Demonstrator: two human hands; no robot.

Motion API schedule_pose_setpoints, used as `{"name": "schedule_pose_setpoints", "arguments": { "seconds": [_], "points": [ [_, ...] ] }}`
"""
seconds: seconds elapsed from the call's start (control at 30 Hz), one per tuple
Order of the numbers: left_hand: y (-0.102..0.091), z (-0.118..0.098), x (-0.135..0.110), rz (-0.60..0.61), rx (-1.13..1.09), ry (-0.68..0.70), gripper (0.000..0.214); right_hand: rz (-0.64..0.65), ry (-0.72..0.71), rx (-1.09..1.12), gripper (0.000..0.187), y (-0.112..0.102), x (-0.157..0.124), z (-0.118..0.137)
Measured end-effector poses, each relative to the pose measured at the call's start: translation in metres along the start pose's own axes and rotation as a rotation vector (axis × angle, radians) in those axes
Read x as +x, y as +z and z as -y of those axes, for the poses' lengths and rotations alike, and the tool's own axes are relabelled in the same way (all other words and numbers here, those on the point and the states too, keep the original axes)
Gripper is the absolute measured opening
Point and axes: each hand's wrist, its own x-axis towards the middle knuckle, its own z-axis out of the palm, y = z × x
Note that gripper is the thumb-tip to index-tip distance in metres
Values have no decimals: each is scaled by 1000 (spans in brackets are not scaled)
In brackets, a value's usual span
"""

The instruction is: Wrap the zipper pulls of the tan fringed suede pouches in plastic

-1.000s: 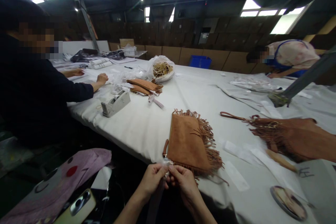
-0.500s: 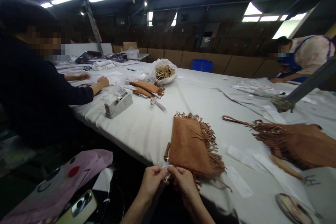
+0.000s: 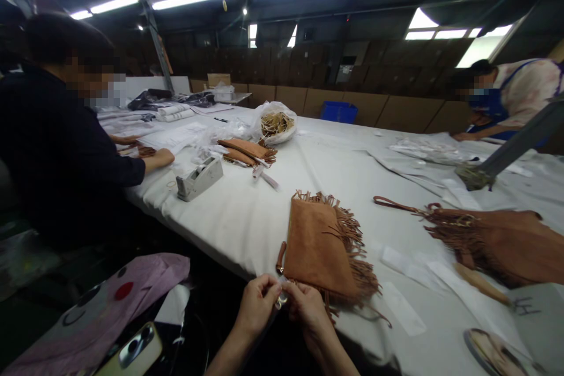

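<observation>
Bag (image 3: 318, 247), brown and fringed, lies flat on the white-covered bench (image 3: 247, 223), at the near edge and just beyond both hands, with its short pull (image 3: 281, 257) at the left side. Left hand (image 3: 258, 305) and right hand (image 3: 309, 305) meet just below that pull, fingers (image 3: 271, 291) narrow, each thumb pinching a small clear wrap (image 3: 282, 285); what the wrap holds is too small to tell. To the right, a 2nd brown bag (image 3: 506, 241) lies with its strap (image 3: 393, 204) stretched toward the left, and white strips (image 3: 403, 308) lie between the 2 bags. Farther left on the bench stand a tape dispenser (image 3: 200, 178), some pouches (image 3: 244, 148) lying together and a clear sack (image 3: 273, 108) of tan pieces (image 3: 277, 123). A phone (image 3: 138, 349) and a pink cloth (image 3: 147, 276) sit at lower left, beside the bench. 1 co-worker (image 3: 61, 135) in dark sleeves (image 3: 118, 167) bends over the bench at the left, and 1 in a blue apron (image 3: 494, 107) leans over it at the far right
</observation>
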Motion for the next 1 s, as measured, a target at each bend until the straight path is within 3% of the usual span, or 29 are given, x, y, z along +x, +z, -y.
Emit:
{"name": "schedule_pose_setpoints", "arguments": {
  "seconds": [0.13,0.23,0.4,0.53,0.83,0.9,1.0],
  "points": [
    [-2,14,-7,135,-37,-143,52,-39,-36,-13,29,4,0,-2],
    [0,15,-10,76,-98,-230,53,-54,-60,-66,29,4,0,-4],
    [12,5,-18,-129,78,66,30,-73,-29,-74,29,2,2,-2],
    [15,6,-25,-145,425,230,31,-60,16,-55,27,2,0,0],
    [2,3,-31,-74,818,291,36,97,117,113,35,-5,-8,13],
    [4,4,-35,-46,792,285,34,71,111,112,40,-2,-16,8],
    [21,1,-27,-104,607,249,24,38,61,-9,35,0,-30,6]
  ]
}}
